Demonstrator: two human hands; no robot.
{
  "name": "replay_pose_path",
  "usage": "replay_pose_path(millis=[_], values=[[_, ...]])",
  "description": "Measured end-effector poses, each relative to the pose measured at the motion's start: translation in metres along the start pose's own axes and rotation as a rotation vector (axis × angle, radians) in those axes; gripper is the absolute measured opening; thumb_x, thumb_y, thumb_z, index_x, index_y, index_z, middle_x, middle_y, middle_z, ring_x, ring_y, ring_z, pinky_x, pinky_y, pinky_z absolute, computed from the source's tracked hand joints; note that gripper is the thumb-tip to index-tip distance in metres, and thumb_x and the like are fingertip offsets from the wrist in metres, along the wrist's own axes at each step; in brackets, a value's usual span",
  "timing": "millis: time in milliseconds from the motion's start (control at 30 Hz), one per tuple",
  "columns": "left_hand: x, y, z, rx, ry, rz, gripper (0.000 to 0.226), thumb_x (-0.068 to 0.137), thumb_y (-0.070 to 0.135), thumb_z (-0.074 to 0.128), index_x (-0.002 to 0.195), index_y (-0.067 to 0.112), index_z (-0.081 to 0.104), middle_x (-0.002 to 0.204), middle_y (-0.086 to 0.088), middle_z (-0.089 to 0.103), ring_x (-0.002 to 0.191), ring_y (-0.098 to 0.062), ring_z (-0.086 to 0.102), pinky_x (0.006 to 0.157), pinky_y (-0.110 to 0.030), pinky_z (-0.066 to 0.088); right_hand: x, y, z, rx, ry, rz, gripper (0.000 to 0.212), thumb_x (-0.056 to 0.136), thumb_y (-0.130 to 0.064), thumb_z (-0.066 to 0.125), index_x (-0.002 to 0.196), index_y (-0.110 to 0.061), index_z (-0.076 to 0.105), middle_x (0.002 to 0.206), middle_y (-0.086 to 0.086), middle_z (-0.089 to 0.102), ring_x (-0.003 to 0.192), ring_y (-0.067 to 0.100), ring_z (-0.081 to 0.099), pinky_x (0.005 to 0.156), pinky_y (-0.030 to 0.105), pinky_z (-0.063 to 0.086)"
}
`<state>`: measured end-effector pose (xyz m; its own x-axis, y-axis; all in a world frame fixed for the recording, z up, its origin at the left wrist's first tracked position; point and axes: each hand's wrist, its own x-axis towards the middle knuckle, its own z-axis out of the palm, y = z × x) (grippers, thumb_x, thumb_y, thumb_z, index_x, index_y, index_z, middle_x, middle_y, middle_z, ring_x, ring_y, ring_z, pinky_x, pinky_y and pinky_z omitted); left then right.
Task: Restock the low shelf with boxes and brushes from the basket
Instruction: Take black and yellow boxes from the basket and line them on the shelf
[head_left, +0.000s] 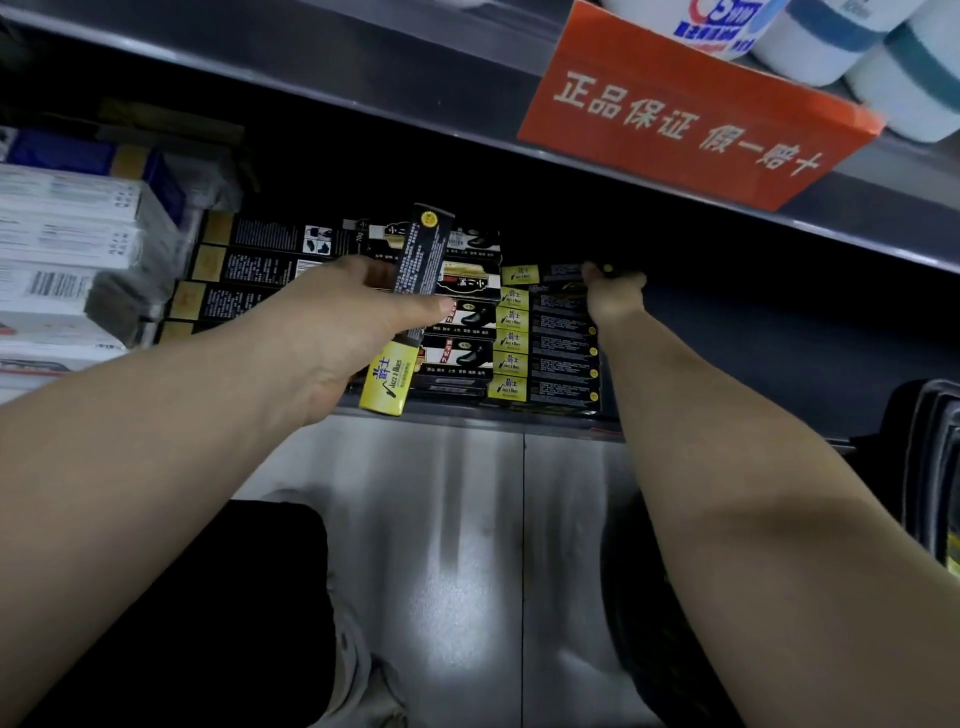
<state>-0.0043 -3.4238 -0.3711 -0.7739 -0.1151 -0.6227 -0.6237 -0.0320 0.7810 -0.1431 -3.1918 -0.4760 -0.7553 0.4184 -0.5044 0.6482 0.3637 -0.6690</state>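
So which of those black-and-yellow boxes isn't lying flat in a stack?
The box gripped in the left hand: it stands on end, yellow end down, while the others lie flat, stacked.

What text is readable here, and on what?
"正品保证 假一赔十": orange sign on the upper shelf edge.
"爵士", "Jazz & Blues": yellow end of the black-and-yellow box in the left hand.
"爵士": yellow ends of the stacked black boxes on the low shelf.
"70g": black gold-ended box, further left.
Too blurred: white boxes' print, white bottle's label, boxes' small print.
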Motion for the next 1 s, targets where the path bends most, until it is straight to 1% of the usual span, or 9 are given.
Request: replay_pose_path(millis=[133,300,467,567,600,667,767,867,1000], values=[[0.002,-0.001,0.002,0.005,-0.006,-0.022,0.058,0.070,0.022,0.078,0.123,0.014,0.054,0.111,-0.009,0.065,0.106,-0.028,0.061,0.096,-0.048,0.046,0.001,0.009,0.006,-0.239,-0.021,-0.009,0.064,0.096,-0.039,0.046,0.145,-0.002,0.025,0.148,0.019,0.033,0.135,0.034,0.033,0.109,0.039,0.027],[0.002,-0.002,0.002,0.023,0.014,-0.030,0.039,0.069,0.018,0.080,0.103,0.013,0.063,0.102,-0.010,0.069,0.099,-0.029,0.064,0.094,-0.049,0.049,0.001,0.010,0.008,-0.553,0.001,-0.008,0.050,0.100,-0.036,0.031,0.144,-0.012,0.033,0.147,0.015,0.033,0.134,0.034,0.028,0.108,0.040,0.025],[0.003,-0.002,0.002,0.055,0.009,-0.004,0.035,0.069,0.023,0.080,0.093,0.022,0.055,0.104,-0.009,0.067,0.098,-0.027,0.064,0.091,-0.048,0.051,-0.013,0.001,0.012,-0.548,0.054,0.017,0.048,0.100,-0.028,0.036,0.141,-0.004,0.031,0.147,0.015,0.034,0.135,0.031,0.032,0.112,0.038,0.024],[0.003,-0.002,0.000,0.085,0.016,0.031,0.048,0.068,0.025,0.081,0.108,0.025,0.054,0.105,-0.005,0.064,0.098,-0.021,0.062,0.085,-0.036,0.051,-0.038,-0.019,0.017,-0.348,0.127,-0.065,0.045,0.097,-0.022,0.040,0.138,-0.006,0.036,0.138,0.012,0.044,0.125,0.029,0.042,0.104,0.036,0.034],[0.003,-0.002,0.000,0.102,0.025,0.045,0.049,0.068,0.025,0.080,0.110,0.025,0.055,0.101,-0.002,0.064,0.093,-0.016,0.060,0.078,-0.030,0.049,-0.050,-0.026,0.019,-0.206,0.072,-0.135,0.040,0.096,-0.017,0.041,0.134,-0.006,0.043,0.127,0.009,0.051,0.114,0.024,0.049,0.092,0.029,0.043],[0.002,-0.001,0.000,0.115,0.031,0.063,0.046,0.070,0.024,0.079,0.109,0.026,0.055,0.091,0.004,0.063,0.083,-0.006,0.057,0.067,-0.022,0.041,-0.088,-0.034,0.020,0.138,-0.094,-0.245,0.031,0.095,-0.007,0.042,0.122,-0.007,0.057,0.110,0.001,0.057,0.099,0.015,0.053,0.075,0.017,0.043],[0.001,-0.002,0.000,0.155,0.036,0.075,0.048,0.071,0.022,0.079,0.114,0.022,0.059,0.096,0.002,0.064,0.088,-0.012,0.058,0.064,-0.017,0.037,-0.140,-0.031,0.013,0.335,-0.312,-0.368,0.026,0.093,-0.011,0.047,0.111,-0.023,0.061,0.116,-0.001,0.062,0.110,0.016,0.057,0.091,0.026,0.043],[-0.001,-0.004,0.000,0.230,0.029,0.119,0.044,0.068,0.020,0.082,0.106,0.021,0.060,0.091,0.004,0.062,0.080,-0.008,0.058,0.062,-0.015,0.038,-0.172,-0.022,0.002,0.240,-0.622,-0.532,0.039,0.086,-0.012,0.053,0.115,-0.038,0.056,0.124,-0.003,0.056,0.115,0.013,0.054,0.099,0.035,0.046],[-0.006,-0.004,-0.001,0.398,-0.094,0.177,0.039,0.064,0.014,0.083,0.098,0.022,0.064,0.091,0.007,0.066,0.080,-0.003,0.060,0.067,-0.013,0.042,-0.178,-0.017,-0.021,-0.202,-0.681,-0.628,0.051,0.078,-0.009,0.072,0.119,-0.035,0.057,0.124,-0.002,0.047,0.115,0.011,0.049,0.102,0.022,0.041]])
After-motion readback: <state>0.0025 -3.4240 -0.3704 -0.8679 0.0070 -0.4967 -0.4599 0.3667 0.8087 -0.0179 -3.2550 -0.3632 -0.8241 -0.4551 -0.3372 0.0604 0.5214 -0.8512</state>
